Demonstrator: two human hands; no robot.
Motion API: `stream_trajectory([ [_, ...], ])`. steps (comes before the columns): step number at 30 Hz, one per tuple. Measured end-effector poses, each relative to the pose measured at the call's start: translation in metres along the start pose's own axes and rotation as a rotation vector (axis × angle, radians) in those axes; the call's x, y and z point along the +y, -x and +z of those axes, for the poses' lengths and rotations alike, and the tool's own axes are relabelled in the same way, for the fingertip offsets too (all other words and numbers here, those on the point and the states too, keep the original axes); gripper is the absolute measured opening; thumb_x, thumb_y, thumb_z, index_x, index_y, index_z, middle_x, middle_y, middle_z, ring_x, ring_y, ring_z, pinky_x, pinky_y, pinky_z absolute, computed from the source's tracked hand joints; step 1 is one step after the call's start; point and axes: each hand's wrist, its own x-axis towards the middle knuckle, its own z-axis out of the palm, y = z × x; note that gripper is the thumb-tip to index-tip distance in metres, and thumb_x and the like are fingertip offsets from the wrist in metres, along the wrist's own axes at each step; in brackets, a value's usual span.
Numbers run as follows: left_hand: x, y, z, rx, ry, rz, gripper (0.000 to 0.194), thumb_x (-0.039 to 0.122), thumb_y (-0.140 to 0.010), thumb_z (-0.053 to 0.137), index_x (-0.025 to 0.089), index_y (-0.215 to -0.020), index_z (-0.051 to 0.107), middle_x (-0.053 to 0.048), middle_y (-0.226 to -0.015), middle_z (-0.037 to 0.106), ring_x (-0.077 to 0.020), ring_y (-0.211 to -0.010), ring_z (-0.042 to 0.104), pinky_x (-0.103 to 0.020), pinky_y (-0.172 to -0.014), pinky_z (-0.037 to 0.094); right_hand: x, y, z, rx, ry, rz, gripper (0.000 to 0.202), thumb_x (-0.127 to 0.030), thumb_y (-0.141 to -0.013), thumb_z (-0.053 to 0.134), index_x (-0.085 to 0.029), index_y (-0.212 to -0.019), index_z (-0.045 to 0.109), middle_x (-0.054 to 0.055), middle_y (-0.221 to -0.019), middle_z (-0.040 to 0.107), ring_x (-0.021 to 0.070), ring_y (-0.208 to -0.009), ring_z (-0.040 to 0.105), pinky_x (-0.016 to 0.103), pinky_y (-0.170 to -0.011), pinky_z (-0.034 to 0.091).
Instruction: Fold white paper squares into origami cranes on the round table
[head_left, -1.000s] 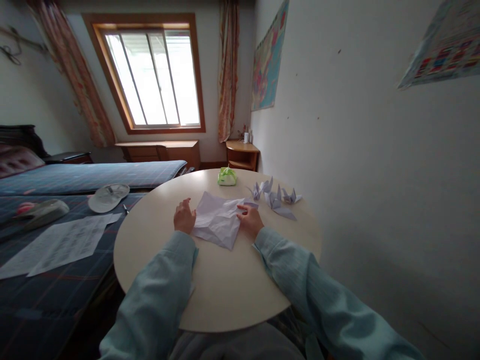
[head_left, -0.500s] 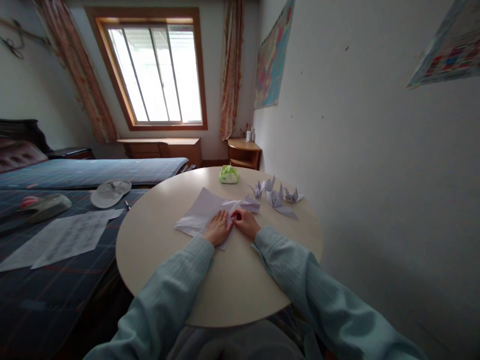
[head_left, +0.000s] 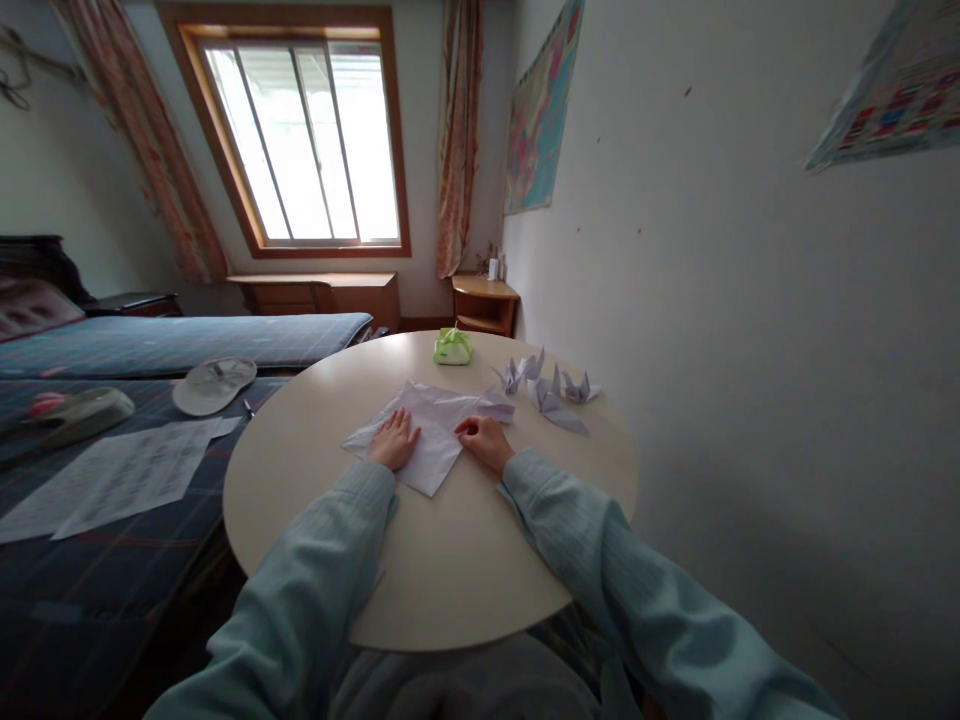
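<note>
A creased white sheet of paper (head_left: 433, 455) lies on the round cream table (head_left: 450, 590), one corner pointing toward me. My left hand (head_left: 394, 440) rests flat on its left part, fingers spread. At the sheet's right edge, my right hand (head_left: 484, 441) is closed, thumb and index finger pinched on the paper. Just beyond my right hand a narrow folded white piece (head_left: 495, 404) touches or overlaps the sheet; where one ends is unclear. Several folded paper cranes (head_left: 547, 395) stand at the back right of the table.
A green and white tissue pack (head_left: 452, 346) sits near the table's far edge. On the bed to the left are printed sheets (head_left: 135, 478), a light cap (head_left: 215, 386) and a pen (head_left: 248, 408). The white wall (head_left: 750, 350) runs close along the right.
My left hand has slid left across the paper, away from my right hand, uncovering the sheet's middle and near corner. My right hand stays at the right edge. The view has shifted slightly.
</note>
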Motion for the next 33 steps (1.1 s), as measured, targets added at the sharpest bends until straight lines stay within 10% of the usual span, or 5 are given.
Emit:
stream_trajectory([
  [15, -0.069, -0.006, -0.005, 0.159, 0.178, -0.217, 0.052, 0.05, -0.072, 0.04, 0.015, -0.109, 0.048, -0.012, -0.129, 0.037, -0.0243, -0.12, 0.031, -0.039, -0.097, 0.024, 0.008, -0.004, 0.002, 0.244, -0.062, -0.256, 0.018, -0.009, -0.066, 0.05, -0.019, -0.071, 0.064, 0.001, -0.069, 0.061, 0.0104, -0.064, 0.053, 0.022, -0.065, 0.041],
  [20, -0.087, -0.007, -0.001, 0.294, 0.72, -0.161, 0.027, 0.041, -0.06, 0.055, 0.017, -0.07, 0.051, -0.007, -0.089, 0.061, -0.0177, -0.081, 0.056, -0.028, -0.07, 0.043, 0.015, -0.008, -0.003, 0.333, -0.109, -0.176, 0.015, -0.014, -0.066, 0.051, -0.02, -0.071, 0.064, -0.001, -0.068, 0.062, 0.0097, -0.059, 0.053, 0.023, -0.063, 0.042],
  [25, -0.089, -0.009, -0.004, 0.37, 0.999, -0.202, 0.028, 0.04, -0.053, 0.059, 0.017, -0.062, 0.044, 0.003, -0.052, 0.05, -0.0114, -0.051, 0.048, -0.023, -0.049, 0.037, 0.017, -0.011, -0.002, 0.335, -0.121, -0.145, 0.015, -0.016, -0.067, 0.05, -0.019, -0.073, 0.064, 0.0, -0.072, 0.063, 0.01, -0.061, 0.054, 0.024, -0.065, 0.043],
  [33, -0.098, -0.001, -0.022, 0.541, 0.794, -0.624, 0.019, 0.033, -0.065, 0.05, 0.016, -0.072, 0.046, -0.006, -0.072, 0.058, -0.0165, -0.066, 0.055, -0.027, -0.058, 0.042, 0.018, -0.012, 0.002, 0.225, -0.083, -0.106, 0.017, -0.014, -0.067, 0.048, -0.017, -0.076, 0.062, 0.002, -0.07, 0.062, 0.0105, -0.062, 0.055, 0.023, -0.063, 0.043],
])
